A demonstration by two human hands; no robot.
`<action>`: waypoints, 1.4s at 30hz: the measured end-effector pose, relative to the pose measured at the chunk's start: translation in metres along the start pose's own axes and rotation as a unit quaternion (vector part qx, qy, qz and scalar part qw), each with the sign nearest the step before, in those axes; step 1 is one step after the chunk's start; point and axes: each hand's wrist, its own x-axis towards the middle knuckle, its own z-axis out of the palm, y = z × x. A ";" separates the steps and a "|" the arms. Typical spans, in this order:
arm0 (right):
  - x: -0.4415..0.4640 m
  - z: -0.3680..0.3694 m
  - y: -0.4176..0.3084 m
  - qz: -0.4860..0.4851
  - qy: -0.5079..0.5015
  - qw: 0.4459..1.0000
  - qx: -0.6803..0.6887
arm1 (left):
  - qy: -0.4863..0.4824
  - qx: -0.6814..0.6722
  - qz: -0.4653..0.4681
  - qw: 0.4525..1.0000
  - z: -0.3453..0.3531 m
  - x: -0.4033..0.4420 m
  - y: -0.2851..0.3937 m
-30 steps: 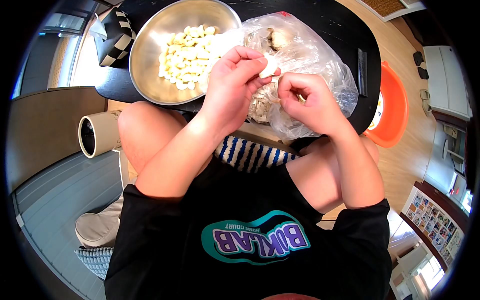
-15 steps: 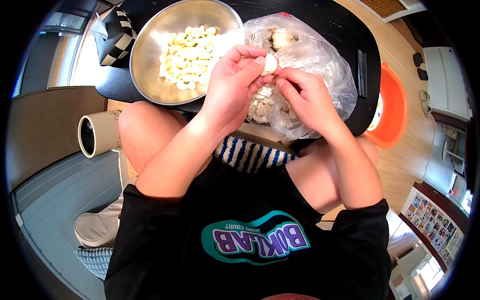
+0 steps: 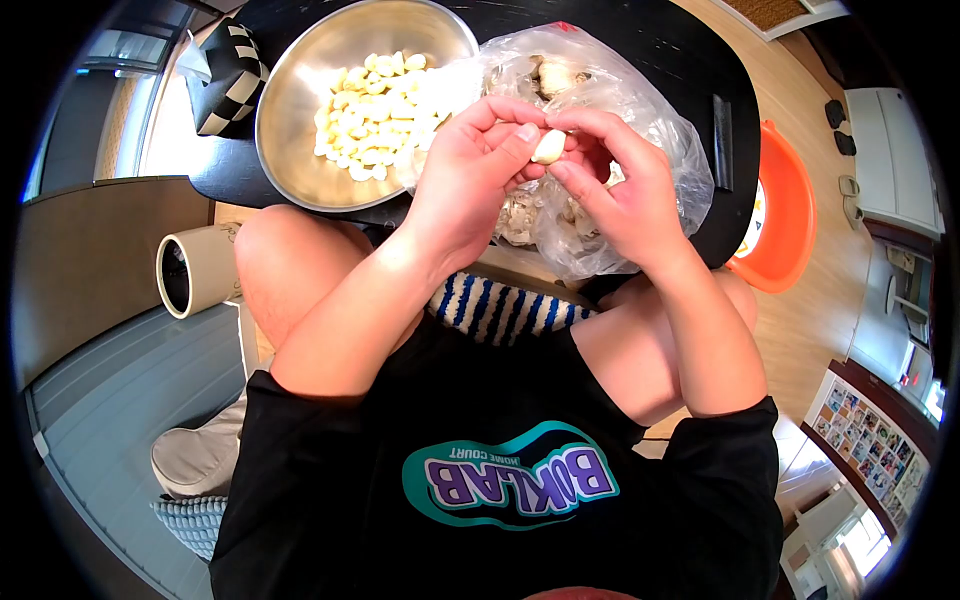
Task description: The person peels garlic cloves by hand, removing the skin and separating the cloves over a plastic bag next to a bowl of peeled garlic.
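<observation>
A pale garlic clove (image 3: 549, 147) is pinched between the fingers of my left hand (image 3: 472, 168) and my right hand (image 3: 630, 175), which meet in front of me. Both thumbs press at its sides. Beneath the hands spreads a clear plastic bag (image 3: 670, 150), with a garlic bulb (image 3: 560, 77) near its far end and papery skins (image 3: 518, 218) near its front. Left of the bag, a steel bowl (image 3: 290, 150) holds a heap of peeled garlic cloves (image 3: 375, 110).
The bowl and bag rest on a black table (image 3: 720, 70). A dark bar-shaped object (image 3: 723, 143) lies at its right side, and a checkered tissue box (image 3: 232, 80) at the left. An orange basin (image 3: 790, 220) and a cream cylindrical bin (image 3: 205, 268) flank my knees.
The clove has shifted slightly right and down and is turned in the fingers. My right hand has come up closer, its fingertips now meeting the left ones around the clove.
</observation>
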 end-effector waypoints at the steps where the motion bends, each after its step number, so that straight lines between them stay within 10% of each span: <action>1: 0.000 0.000 0.000 0.000 0.000 1.000 0.000 | 0.000 0.000 0.000 1.000 0.000 0.000 0.000; 10: -0.002 -0.001 -0.003 0.043 0.018 0.997 -0.062 | -0.025 0.127 0.080 0.988 0.006 -0.001 -0.004; 27: -0.008 0.004 0.006 0.142 -0.051 0.984 0.099 | -0.007 0.592 0.302 0.748 0.011 -0.006 0.000; 42: -0.012 0.027 0.001 0.059 0.040 0.996 -0.052 | 0.045 0.565 0.277 0.776 0.010 -0.009 -0.007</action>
